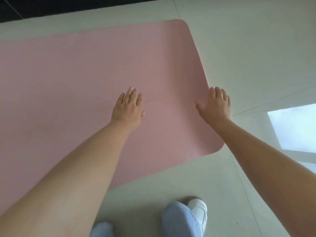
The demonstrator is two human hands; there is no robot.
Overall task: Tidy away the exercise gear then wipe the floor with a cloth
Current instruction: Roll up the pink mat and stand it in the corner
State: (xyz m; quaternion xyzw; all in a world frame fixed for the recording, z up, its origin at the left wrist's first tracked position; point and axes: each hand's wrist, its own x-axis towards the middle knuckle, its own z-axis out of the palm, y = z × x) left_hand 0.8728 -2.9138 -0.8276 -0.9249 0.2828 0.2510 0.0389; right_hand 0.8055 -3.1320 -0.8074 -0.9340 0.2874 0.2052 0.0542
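A pink ribbed exercise mat (82,79) lies unrolled on the pale tiled floor and runs off the left edge of the view. Its short end with rounded corners is at the right. My left hand (127,109) hovers flat over the mat's right part, fingers together and extended, holding nothing. My right hand (216,105) is at the mat's right edge, thumb spread over the mat and fingers over the floor beyond the edge. Whether either hand touches the mat I cannot tell.
Pale floor tiles (248,57) surround the mat. A dark strip (68,6) runs along the top edge. A bright window reflection (295,129) lies on the floor at right. My knees in light blue trousers and a white shoe (198,211) are below the mat.
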